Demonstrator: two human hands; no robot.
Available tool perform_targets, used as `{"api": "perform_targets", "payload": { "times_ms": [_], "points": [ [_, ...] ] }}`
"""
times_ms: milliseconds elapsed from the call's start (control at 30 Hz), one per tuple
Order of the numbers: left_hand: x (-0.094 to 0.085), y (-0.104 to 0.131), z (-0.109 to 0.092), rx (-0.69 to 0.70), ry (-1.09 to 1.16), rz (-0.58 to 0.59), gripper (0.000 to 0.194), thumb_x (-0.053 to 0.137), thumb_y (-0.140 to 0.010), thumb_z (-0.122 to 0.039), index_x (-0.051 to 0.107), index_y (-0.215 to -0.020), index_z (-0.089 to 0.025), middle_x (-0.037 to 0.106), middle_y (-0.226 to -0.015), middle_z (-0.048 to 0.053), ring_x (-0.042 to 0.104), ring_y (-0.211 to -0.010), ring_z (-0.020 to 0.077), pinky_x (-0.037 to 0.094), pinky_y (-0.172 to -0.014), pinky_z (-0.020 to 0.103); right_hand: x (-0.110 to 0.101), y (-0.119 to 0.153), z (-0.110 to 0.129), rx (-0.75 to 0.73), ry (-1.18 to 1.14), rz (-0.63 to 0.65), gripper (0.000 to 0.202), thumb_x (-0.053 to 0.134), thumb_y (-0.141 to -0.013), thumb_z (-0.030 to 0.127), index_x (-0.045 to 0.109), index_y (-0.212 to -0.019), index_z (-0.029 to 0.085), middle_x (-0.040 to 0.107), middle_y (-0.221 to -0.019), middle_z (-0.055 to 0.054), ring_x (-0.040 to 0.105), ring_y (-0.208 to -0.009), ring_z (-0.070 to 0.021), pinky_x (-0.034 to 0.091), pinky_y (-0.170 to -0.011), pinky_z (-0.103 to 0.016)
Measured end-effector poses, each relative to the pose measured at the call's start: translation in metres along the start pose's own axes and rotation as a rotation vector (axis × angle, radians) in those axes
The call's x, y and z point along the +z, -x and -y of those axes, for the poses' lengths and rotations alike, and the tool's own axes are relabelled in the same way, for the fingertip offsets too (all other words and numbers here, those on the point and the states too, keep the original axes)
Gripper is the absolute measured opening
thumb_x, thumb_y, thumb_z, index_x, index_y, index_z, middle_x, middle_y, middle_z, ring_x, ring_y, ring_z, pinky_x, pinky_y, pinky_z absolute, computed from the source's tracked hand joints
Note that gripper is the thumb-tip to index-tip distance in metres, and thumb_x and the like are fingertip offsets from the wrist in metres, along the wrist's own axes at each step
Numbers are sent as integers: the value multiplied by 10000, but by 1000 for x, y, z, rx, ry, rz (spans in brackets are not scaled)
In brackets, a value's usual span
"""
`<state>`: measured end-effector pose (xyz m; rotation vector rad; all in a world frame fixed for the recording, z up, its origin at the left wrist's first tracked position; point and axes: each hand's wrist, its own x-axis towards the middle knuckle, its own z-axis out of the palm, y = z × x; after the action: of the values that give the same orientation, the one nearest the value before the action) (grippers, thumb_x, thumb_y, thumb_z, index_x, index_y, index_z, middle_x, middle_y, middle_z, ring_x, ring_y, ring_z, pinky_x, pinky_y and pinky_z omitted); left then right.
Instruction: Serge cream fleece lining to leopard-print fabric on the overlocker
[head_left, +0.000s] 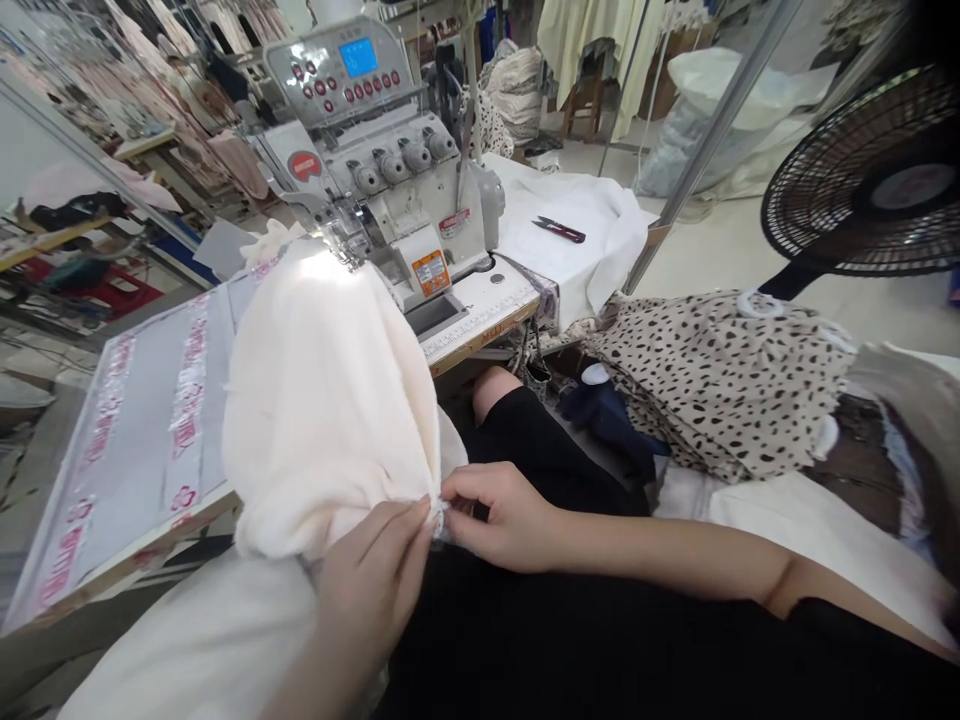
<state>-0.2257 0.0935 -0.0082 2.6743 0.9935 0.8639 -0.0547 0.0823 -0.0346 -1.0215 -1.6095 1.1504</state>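
Note:
A cream, fleecy piece of fabric (322, 400) hangs from the needle area of an overlock sewing machine (405, 190) down to my lap. My left hand (379, 560) pinches its edge near the lower right corner. Close beside it, my right hand (502, 515) grips the same edge between thumb and fingers. Both sets of fingertips nearly meet at a small gathered bit of seam. More pale fabric lies below my left hand, over my lap.
Thread snips (559, 230) lie on white cloth (600, 205) right of the machine. Spotted fabric (720, 380) is heaped at my right, below a black fan (870, 180). A grey table extension (157, 400) with pink-printed tape reaches left. Garments hang behind.

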Motion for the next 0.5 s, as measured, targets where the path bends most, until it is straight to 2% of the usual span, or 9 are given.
{"api": "perform_targets", "payload": {
  "times_ms": [100,233,300,400,433,500],
  "points": [
    [4,4,3,-36,33,13,181,521,-796,-70,548,-951,-159,613,-777,28,581,-721,102,472,-656,198,-4,0,6,-38,49,45,154,470,-731,111,609,-798,114,565,-668,-15,514,-577,-91,424,-564,-185],
    [3,6,9,-106,130,65,174,505,-790,-66,537,-917,-180,589,-743,17,563,-688,102,461,-625,209,-14,-3,12,-105,99,135,159,455,-784,136,611,-813,127,574,-661,-15,525,-583,-94,430,-566,-182],
    [0,5,11,-106,161,67,165,498,-789,-74,535,-900,-191,580,-722,14,556,-661,105,455,-600,217,-22,-7,14,-179,204,113,168,456,-811,155,618,-847,134,599,-678,-30,544,-607,-108,447,-594,-199],
    [-2,2,10,-59,155,33,158,489,-778,-82,531,-879,-196,570,-677,13,544,-606,112,438,-545,225,-34,-17,13,-370,389,26,254,428,-818,114,593,-1011,126,638,-902,-103,591,-812,-149,474,-717,-237],
    [-2,0,10,-34,148,17,157,488,-773,-81,527,-871,-196,567,-663,12,540,-590,112,434,-530,224,-37,-21,13,-443,441,45,291,421,-815,102,572,-1062,124,618,-1020,-129,587,-893,-159,475,-754,-242],
    [-1,-2,9,22,140,-4,162,483,-759,-74,522,-860,-194,561,-635,9,532,-557,109,428,-503,216,-40,-29,10,-563,532,174,309,414,-815,99,554,-1088,133,574,-1148,-135,577,-963,-162,476,-780,-236]
  ]
}}
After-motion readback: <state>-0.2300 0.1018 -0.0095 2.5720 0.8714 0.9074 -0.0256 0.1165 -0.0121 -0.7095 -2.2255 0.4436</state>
